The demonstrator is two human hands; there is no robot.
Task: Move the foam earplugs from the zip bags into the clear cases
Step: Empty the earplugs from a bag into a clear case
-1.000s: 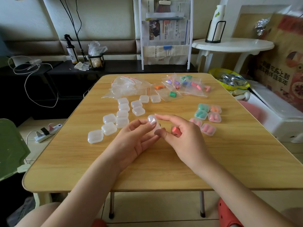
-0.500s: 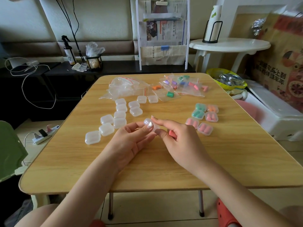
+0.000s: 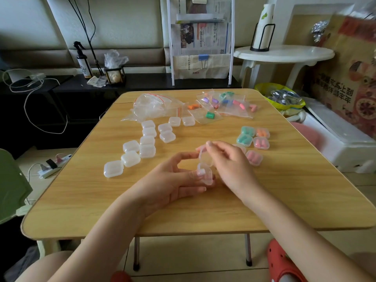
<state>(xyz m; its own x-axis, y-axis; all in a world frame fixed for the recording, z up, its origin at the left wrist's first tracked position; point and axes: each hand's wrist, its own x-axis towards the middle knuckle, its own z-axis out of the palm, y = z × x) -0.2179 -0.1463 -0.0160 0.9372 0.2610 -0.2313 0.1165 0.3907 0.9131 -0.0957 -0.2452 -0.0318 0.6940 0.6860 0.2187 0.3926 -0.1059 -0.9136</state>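
Observation:
A small clear case (image 3: 205, 169) stands open at mid-table, its lid hinged up. My left hand (image 3: 173, 182) grips its lower half, thumb on the rim. My right hand (image 3: 227, 161) pinches the raised lid from the right. The pink earplug seen earlier is hidden behind my right hand. Several empty clear cases (image 3: 142, 147) lie to the left. Several filled cases (image 3: 254, 139) with green, orange and pink earplugs sit to the right. Zip bags (image 3: 230, 104) holding coloured earplugs lie at the far side, next to a heap of empty zip bags (image 3: 154, 106).
The wooden table (image 3: 101, 210) ends close to my body. A white round side table (image 3: 284, 54) and a yellow bowl (image 3: 278, 94) stand at the back right. A power strip (image 3: 53, 165) lies on the floor to the left.
The case was shut between my fingertips; now its lid is swung open. Both hands have dropped slightly toward the table and the pink earplug is out of sight.

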